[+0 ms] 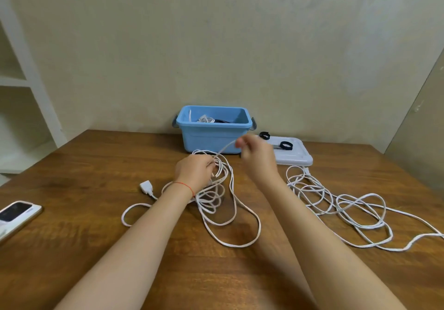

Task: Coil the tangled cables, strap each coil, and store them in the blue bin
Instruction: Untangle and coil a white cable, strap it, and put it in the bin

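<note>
1. Step in hand: coiling. Your left hand (194,171) grips the gathered loops of the cable (217,196) at table centre; its plug (147,187) lies at 9 o'clock of that hand.
2. Your right hand (254,156) (blurred) pinches a strand raised toward 1 o'clock.
3. Second cable (336,204) sprawls loose at 3 o'clock, untouched.
4. Bin (213,139) at 12 o'clock already holds coils; straps (286,146) rest on the lid (295,157) beside it.
5. Next move, as judged: lay the strand onto the held loops, feeding slack without snagging.
</note>
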